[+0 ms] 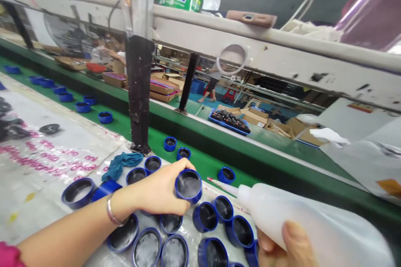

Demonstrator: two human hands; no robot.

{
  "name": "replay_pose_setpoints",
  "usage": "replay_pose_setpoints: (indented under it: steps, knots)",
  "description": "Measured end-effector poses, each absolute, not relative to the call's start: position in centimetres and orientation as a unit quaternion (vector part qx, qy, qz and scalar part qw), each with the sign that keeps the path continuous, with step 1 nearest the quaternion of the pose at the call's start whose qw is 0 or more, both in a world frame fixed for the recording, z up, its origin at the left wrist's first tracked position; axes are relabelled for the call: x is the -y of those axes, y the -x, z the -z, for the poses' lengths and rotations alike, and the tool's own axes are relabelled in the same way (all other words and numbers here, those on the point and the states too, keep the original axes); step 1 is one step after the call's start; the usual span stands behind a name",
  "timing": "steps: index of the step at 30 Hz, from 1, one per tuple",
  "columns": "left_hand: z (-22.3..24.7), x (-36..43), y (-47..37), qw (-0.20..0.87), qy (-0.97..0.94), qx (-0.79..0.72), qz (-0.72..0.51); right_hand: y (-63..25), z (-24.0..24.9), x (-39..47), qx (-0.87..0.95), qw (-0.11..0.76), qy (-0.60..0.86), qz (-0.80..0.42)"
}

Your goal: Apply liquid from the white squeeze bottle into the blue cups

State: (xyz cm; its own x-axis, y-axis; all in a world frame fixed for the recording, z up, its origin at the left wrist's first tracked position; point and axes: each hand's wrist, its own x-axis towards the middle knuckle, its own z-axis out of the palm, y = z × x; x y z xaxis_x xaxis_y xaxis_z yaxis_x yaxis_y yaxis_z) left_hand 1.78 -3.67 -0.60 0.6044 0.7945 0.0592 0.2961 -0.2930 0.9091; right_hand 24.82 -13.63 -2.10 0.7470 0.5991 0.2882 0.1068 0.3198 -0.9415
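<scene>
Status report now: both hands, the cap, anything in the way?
Left hand grips blue cap, open side up. Right hand holds squeeze bottle, nozzle toward cap. More caps crowd underneath.

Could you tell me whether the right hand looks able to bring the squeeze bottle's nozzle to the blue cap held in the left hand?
Probably yes: the squeeze bottle in the right hand points at the blue cap, which the left hand holds open side up, nothing between.

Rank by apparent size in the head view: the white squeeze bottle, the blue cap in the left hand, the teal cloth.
1. White squeeze bottle, largest, though nearest the camera.
2. Teal cloth.
3. Blue cap, held by the left hand; close to the cloth.
</scene>
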Motion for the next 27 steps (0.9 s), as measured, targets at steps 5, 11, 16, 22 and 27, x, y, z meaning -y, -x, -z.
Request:
replay_pose_setpoints:
  steps: [5,11,16,22,27]
  knots:
    - [0.4,3.6,-1.6,0.485,-0.760,-0.350,-0.254,-21.0,0.3,13.7,0.269,0.775,0.553,-0.147]
    - [0.1,3.8,-1.7,0.482,-0.771,-0.337,-0.244,-19.6,-1.6,13.5,0.139,0.828,0.519,-0.159]
    - [0.1,3.8,-1.6,0.451,-0.788,-0.339,-0.247,-20.0,-1.1,13.3,0.103,0.822,0.535,-0.165]
    - [-0.2,4.0,-1.4,0.438,-0.796,-0.340,-0.242,-21.5,0.2,13.4,0.137,0.809,0.532,-0.211]
    - [-0.4,4.1,-1.4,0.424,-0.803,-0.339,-0.245,-22.5,1.3,13.5,0.114,0.803,0.553,-0.191]
